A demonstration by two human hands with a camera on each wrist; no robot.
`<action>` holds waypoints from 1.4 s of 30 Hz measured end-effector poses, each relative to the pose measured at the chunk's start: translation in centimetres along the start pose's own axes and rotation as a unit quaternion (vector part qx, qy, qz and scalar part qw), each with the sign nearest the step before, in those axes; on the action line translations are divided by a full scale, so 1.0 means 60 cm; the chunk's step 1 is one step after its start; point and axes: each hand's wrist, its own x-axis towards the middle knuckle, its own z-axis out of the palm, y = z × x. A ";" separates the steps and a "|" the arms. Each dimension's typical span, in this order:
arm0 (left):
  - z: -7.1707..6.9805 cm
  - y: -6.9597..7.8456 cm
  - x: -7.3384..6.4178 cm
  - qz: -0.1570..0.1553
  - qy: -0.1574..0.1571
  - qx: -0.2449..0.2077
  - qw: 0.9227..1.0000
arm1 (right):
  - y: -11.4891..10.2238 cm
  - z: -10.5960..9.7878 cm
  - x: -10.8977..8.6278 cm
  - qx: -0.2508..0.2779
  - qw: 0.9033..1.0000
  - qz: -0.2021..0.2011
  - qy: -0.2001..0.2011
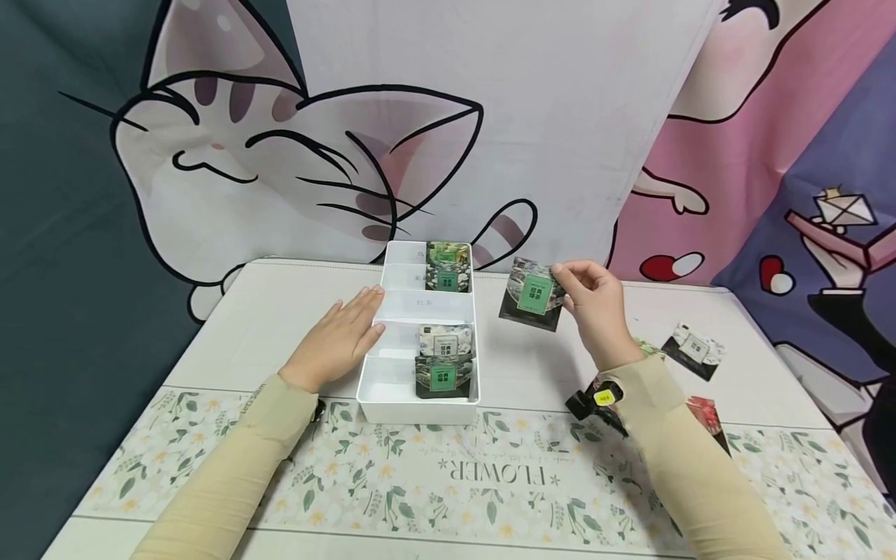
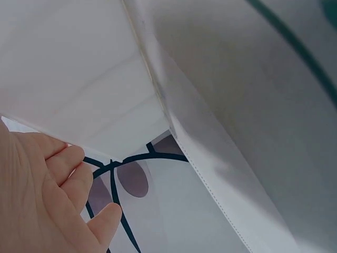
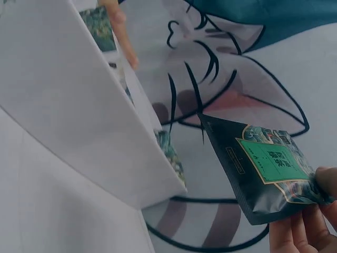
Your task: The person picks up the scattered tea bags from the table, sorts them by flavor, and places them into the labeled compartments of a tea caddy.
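Note:
A white divided box (image 1: pixel 418 414) stands on the table, with several tea sachets along the right side of its compartments. Two green-labelled sachets are among them, one near the front (image 1: pixel 443 378) and one near the back (image 1: pixel 448 278); a white-labelled sachet (image 1: pixel 445 341) leans behind the front one. My left hand (image 1: pixel 334 340) rests against the box's left side, fingers straight. To the right of the box, my right hand (image 1: pixel 595 303) pinches a dark sachet with a green label (image 1: pixel 533 294) by its edge, above the table. The right wrist view shows this sachet (image 3: pixel 263 168) beside the box wall.
On the right of the table lie a white-labelled sachet (image 1: pixel 694 350) and a red-patterned sachet (image 1: pixel 707 418), the latter partly behind my right sleeve. A flowered cloth strip (image 1: pixel 490 482) runs across the front. A cartoon cat curtain (image 1: pixel 560 117) hangs behind the table.

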 end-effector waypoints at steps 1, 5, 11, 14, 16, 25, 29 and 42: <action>0.000 0.000 0.000 0.000 0.000 0.001 1.000 | -0.001 0.004 -0.004 -0.001 1.000 -0.003 -0.004; -0.002 0.001 0.000 -0.001 -0.002 0.003 1.000 | -0.003 0.016 -0.019 -0.005 1.000 -0.014 -0.023; -0.001 0.000 0.001 -0.002 -0.006 0.004 1.000 | -0.003 0.037 -0.039 0.002 0.999 -0.024 -0.041; 0.000 0.000 0.001 -0.002 -0.006 0.005 1.000 | -0.004 0.049 -0.048 0.003 0.999 -0.034 -0.042; -0.001 0.000 0.002 -0.002 -0.006 0.004 1.000 | -0.004 0.059 -0.055 0.005 0.998 -0.039 -0.042; 0.000 0.000 0.001 -0.001 -0.001 -0.002 1.000 | 0.001 0.092 -0.082 0.010 0.998 -0.042 -0.052; 0.003 -0.001 -0.001 -0.001 -0.001 -0.005 1.000 | 0.009 0.105 -0.094 0.005 0.997 -0.043 -0.058; 0.007 -0.004 -0.001 0.003 0.003 -0.001 1.000 | 0.034 0.146 -0.121 0.008 0.994 -0.078 -0.079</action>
